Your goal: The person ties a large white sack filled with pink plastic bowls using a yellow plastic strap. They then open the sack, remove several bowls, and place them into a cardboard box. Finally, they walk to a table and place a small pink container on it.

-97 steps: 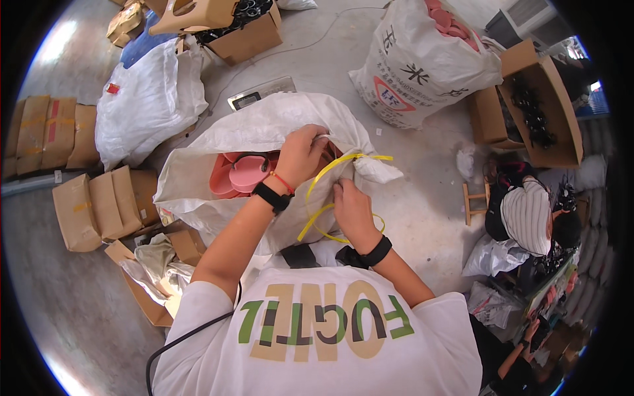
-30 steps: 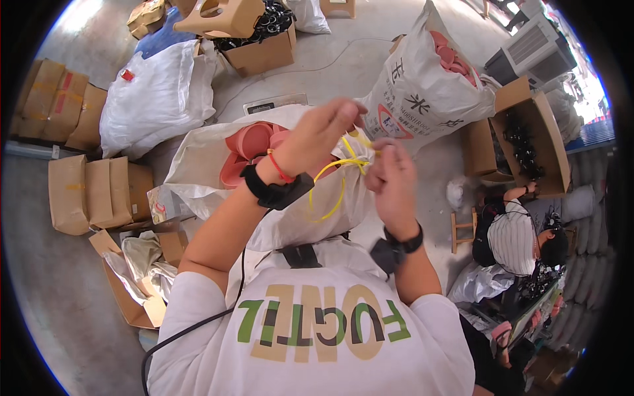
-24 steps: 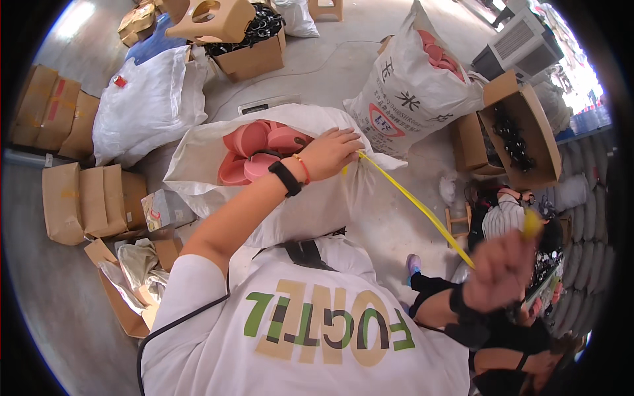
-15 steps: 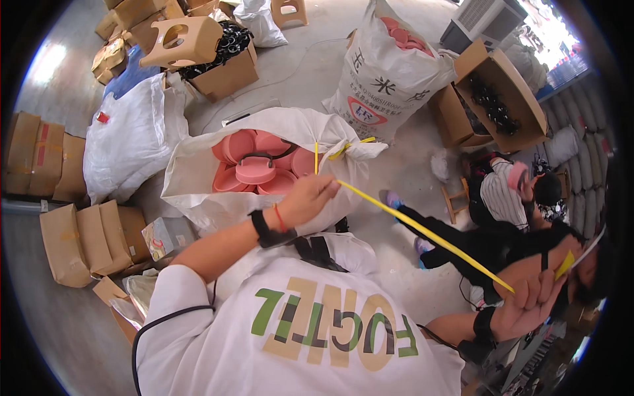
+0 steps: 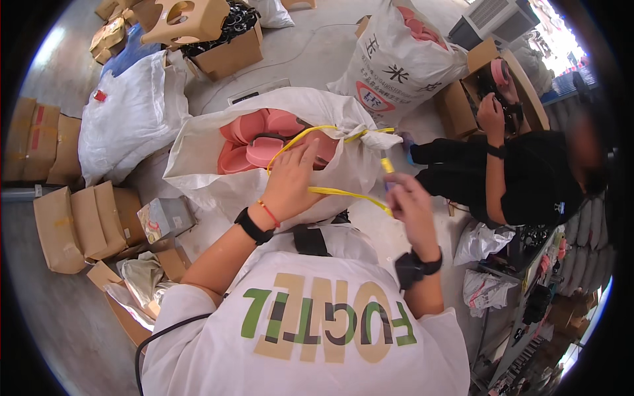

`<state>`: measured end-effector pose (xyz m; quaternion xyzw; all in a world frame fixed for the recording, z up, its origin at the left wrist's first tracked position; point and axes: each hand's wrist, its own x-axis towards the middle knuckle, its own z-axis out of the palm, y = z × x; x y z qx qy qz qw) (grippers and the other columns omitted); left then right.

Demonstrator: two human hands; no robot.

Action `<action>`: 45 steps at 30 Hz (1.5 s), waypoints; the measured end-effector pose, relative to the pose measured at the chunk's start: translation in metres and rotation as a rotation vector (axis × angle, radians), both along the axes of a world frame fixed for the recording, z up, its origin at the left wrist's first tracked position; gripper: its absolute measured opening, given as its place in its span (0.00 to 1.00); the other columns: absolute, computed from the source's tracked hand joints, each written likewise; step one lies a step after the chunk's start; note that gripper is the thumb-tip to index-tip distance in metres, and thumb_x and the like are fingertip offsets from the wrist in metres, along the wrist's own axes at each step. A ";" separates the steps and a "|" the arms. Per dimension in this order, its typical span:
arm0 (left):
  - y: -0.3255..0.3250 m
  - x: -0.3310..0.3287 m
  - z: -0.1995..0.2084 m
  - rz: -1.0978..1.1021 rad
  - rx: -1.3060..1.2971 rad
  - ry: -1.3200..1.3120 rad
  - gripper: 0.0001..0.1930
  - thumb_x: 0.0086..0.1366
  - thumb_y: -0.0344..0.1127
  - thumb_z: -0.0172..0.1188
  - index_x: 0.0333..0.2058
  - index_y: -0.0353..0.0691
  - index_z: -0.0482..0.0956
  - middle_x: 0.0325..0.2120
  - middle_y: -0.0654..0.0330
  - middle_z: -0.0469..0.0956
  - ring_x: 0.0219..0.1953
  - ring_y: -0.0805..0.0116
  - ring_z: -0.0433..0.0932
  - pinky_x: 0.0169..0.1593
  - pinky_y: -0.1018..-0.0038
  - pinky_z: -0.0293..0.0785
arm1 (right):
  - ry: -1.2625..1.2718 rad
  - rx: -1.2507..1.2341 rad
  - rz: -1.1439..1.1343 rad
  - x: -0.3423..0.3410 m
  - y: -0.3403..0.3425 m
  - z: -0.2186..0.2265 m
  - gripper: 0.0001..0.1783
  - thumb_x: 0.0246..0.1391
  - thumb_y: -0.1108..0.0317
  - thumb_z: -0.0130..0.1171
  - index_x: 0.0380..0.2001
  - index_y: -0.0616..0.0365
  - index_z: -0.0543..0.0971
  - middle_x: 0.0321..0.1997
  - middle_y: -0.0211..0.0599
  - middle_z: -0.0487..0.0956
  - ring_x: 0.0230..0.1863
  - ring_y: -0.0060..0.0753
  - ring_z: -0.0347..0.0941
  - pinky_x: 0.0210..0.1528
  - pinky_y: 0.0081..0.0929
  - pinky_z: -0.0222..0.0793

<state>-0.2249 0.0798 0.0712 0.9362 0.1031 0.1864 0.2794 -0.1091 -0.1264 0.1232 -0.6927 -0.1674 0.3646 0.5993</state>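
My left hand (image 5: 290, 181) lies on the mouth of a white woven sack (image 5: 188, 155), its fingers bent over the near edge. A narrow yellow strap (image 5: 347, 192) passes under that palm and loops over the sack's opening toward its knotted right end (image 5: 360, 129). Inside are pink, round plastic pieces (image 5: 254, 125), one with a dark curved band. To the right, my right hand (image 5: 411, 203), blurred, is closed around the strap's other end. A small yellow-and-blue piece (image 5: 387, 173) sticks up from its fingers; its kind is unclear.
A person in black (image 5: 528, 171) stands at the right, hands at an open carton (image 5: 528, 86). Another sack of pink pieces (image 5: 396, 72) stands behind mine. Cartons (image 5: 79, 228) and a full white bag (image 5: 132, 119) line the left.
My right hand has come in from the far right, and the stretched strap has slackened. My left hand has shifted left and down onto the sack. The person in black has moved to the carton.
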 end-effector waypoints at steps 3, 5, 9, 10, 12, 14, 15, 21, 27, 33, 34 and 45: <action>0.005 -0.004 -0.036 0.005 0.016 0.298 0.16 0.51 0.44 0.60 0.32 0.37 0.73 0.28 0.54 0.74 0.34 0.56 0.72 0.39 0.62 0.65 | -0.015 -0.103 0.093 -0.022 0.013 -0.066 0.13 0.57 0.69 0.41 0.41 0.62 0.71 0.18 0.26 0.68 0.19 0.13 0.59 0.21 0.13 0.55; 0.010 -0.003 -0.038 0.071 -0.072 0.368 0.13 0.52 0.43 0.59 0.26 0.38 0.74 0.23 0.54 0.75 0.31 0.55 0.73 0.36 0.62 0.66 | -0.065 -0.197 0.096 -0.037 0.009 -0.083 0.13 0.57 0.69 0.41 0.40 0.62 0.72 0.18 0.28 0.69 0.20 0.15 0.61 0.22 0.15 0.58; 0.016 -0.005 -0.023 0.208 -0.257 0.317 0.11 0.53 0.41 0.57 0.24 0.38 0.73 0.18 0.53 0.73 0.25 0.54 0.73 0.30 0.64 0.66 | -0.032 -0.233 0.147 -0.048 0.005 -0.094 0.12 0.56 0.69 0.42 0.37 0.64 0.73 0.18 0.29 0.70 0.20 0.19 0.64 0.25 0.19 0.61; 0.015 -0.006 -0.023 0.194 -0.259 0.308 0.11 0.54 0.40 0.57 0.25 0.38 0.73 0.18 0.53 0.73 0.24 0.54 0.72 0.29 0.65 0.66 | -0.051 -0.245 0.160 -0.050 0.008 -0.095 0.12 0.55 0.70 0.42 0.37 0.64 0.73 0.18 0.31 0.70 0.21 0.20 0.66 0.26 0.20 0.62; 0.011 -0.006 -0.025 0.109 -0.162 0.162 0.10 0.54 0.39 0.57 0.26 0.38 0.73 0.19 0.53 0.73 0.25 0.54 0.73 0.30 0.65 0.67 | -0.094 -0.263 0.186 -0.055 0.021 -0.097 0.11 0.54 0.70 0.43 0.37 0.65 0.73 0.19 0.35 0.71 0.22 0.24 0.68 0.27 0.22 0.64; 0.002 -0.007 -0.025 -0.014 -0.113 0.047 0.10 0.54 0.38 0.57 0.28 0.37 0.72 0.20 0.52 0.73 0.26 0.53 0.72 0.29 0.65 0.67 | -0.235 -0.246 0.142 -0.054 0.040 -0.099 0.11 0.53 0.71 0.44 0.36 0.65 0.72 0.21 0.43 0.73 0.25 0.35 0.71 0.30 0.27 0.66; -0.005 -0.008 -0.022 -0.091 -0.111 0.005 0.11 0.53 0.37 0.58 0.30 0.36 0.72 0.20 0.51 0.72 0.26 0.51 0.71 0.29 0.65 0.66 | -0.304 -0.238 0.122 -0.053 0.050 -0.101 0.10 0.53 0.72 0.44 0.36 0.65 0.72 0.23 0.47 0.74 0.27 0.41 0.73 0.31 0.30 0.67; 0.009 -0.008 -0.020 -0.253 -0.827 0.161 0.16 0.57 0.38 0.56 0.40 0.33 0.71 0.29 0.60 0.75 0.31 0.69 0.73 0.35 0.74 0.67 | -0.561 -0.105 -0.009 -0.055 0.076 -0.111 0.12 0.50 0.78 0.43 0.38 0.67 0.71 0.31 0.56 0.75 0.36 0.55 0.72 0.36 0.37 0.66; 0.023 0.023 -0.065 0.070 -1.149 0.329 0.12 0.64 0.36 0.47 0.37 0.32 0.72 0.29 0.65 0.73 0.31 0.80 0.69 0.34 0.82 0.66 | -0.595 -0.186 0.146 -0.044 0.077 -0.111 0.12 0.50 0.74 0.45 0.38 0.65 0.71 0.31 0.58 0.74 0.36 0.58 0.70 0.36 0.40 0.66; 0.028 0.038 -0.045 0.222 -1.137 0.136 0.11 0.64 0.36 0.47 0.31 0.33 0.72 0.23 0.65 0.73 0.25 0.80 0.71 0.29 0.83 0.68 | -0.302 -0.075 0.181 -0.041 0.053 -0.100 0.13 0.53 0.70 0.46 0.39 0.67 0.71 0.26 0.49 0.75 0.26 0.48 0.73 0.32 0.35 0.67; 0.032 0.042 -0.036 0.278 -1.162 0.117 0.11 0.64 0.36 0.47 0.31 0.33 0.72 0.23 0.65 0.72 0.24 0.80 0.71 0.28 0.83 0.68 | -0.185 -0.064 0.213 -0.036 0.052 -0.100 0.13 0.54 0.68 0.46 0.38 0.67 0.71 0.25 0.47 0.75 0.25 0.43 0.73 0.30 0.33 0.67; 0.019 0.040 -0.063 0.209 -0.309 0.424 0.10 0.58 0.33 0.49 0.31 0.31 0.72 0.19 0.51 0.73 0.25 0.58 0.75 0.29 0.67 0.68 | 0.190 -0.159 0.659 -0.006 0.041 -0.115 0.15 0.56 0.61 0.49 0.28 0.66 0.70 0.20 0.34 0.74 0.20 0.21 0.70 0.24 0.20 0.66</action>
